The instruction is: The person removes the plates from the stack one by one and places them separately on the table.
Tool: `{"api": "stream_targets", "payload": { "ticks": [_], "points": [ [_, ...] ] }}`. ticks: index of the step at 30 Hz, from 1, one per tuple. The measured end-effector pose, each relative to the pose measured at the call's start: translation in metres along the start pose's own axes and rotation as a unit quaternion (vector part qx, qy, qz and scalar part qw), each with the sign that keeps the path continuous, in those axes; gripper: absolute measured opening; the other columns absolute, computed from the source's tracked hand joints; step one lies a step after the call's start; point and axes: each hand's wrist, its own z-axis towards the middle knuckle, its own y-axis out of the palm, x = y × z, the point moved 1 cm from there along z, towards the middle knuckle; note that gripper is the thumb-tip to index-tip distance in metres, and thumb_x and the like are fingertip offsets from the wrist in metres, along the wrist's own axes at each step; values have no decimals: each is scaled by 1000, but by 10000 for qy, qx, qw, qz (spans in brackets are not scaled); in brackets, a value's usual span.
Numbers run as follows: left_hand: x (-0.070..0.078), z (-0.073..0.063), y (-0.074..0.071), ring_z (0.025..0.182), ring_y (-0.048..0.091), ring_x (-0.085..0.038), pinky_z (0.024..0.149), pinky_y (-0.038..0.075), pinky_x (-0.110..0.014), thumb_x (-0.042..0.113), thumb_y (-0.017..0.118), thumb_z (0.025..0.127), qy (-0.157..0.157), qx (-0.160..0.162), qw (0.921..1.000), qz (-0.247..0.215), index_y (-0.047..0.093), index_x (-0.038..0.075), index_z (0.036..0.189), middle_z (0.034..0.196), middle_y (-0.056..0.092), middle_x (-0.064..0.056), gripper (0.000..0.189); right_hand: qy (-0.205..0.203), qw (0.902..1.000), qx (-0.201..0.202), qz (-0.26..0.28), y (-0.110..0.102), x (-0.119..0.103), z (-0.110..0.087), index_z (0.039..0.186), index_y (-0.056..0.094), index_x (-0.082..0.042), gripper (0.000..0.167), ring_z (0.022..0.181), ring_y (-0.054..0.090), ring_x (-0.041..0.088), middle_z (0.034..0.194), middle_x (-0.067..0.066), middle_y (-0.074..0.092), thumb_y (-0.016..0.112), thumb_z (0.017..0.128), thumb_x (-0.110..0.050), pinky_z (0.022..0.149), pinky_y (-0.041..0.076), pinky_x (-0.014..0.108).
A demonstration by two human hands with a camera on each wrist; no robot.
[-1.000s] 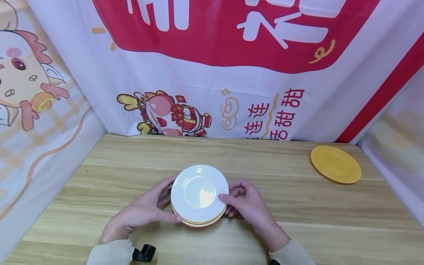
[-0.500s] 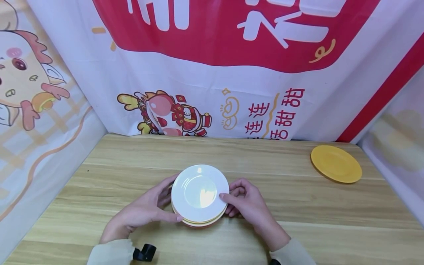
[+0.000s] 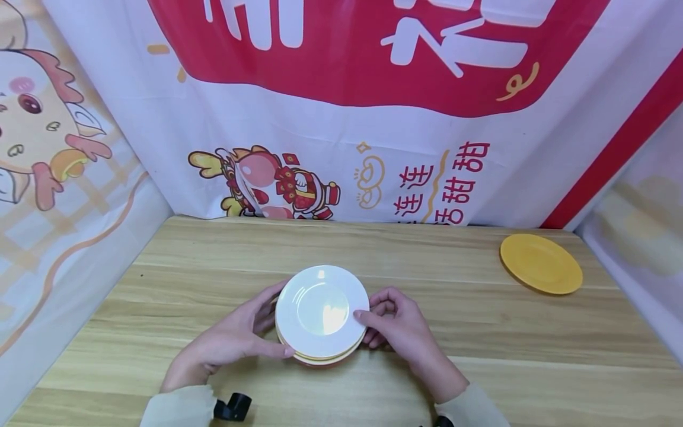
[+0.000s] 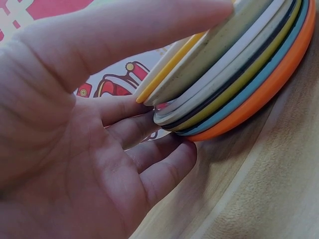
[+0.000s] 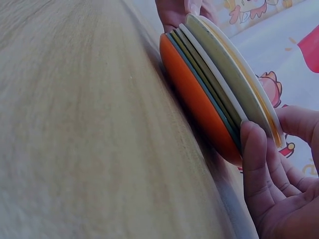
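Note:
A stack of plates (image 3: 315,320) sits on the wooden table, topped by a glossy white plate. Seen edge-on in the right wrist view, it runs from an orange dish (image 5: 197,102) at the bottom through teal, olive and pale layers to yellow and white. My left hand (image 3: 235,338) holds the stack's left side, thumb at the front rim; its fingertips touch the lower edges in the left wrist view. On the opposite side my right hand (image 3: 402,326) grips the stack, with the thumb on the top plate's rim and fingers against the edges below.
A yellow plate (image 3: 541,264) lies alone at the table's far right. Printed cloth (image 3: 331,130) hangs behind the table (image 3: 480,332) and along both sides. Black wrist straps (image 3: 233,408) show below the sleeves at the bottom.

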Motion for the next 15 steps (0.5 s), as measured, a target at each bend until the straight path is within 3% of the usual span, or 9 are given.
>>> {"api": "stream_targets", "payload": {
  "ticks": [15],
  "points": [
    [-2,-1,-1,166,23,-43,135,30,-54,18,96,81,106,-22,9999,-26,27,28,170,180,24,-9,113,-66,10000,43,9,-1,-3,-1,114,65,-1,34,61,69,18,82,8,68,85,93,-19,55,63,27]
  ]
}}
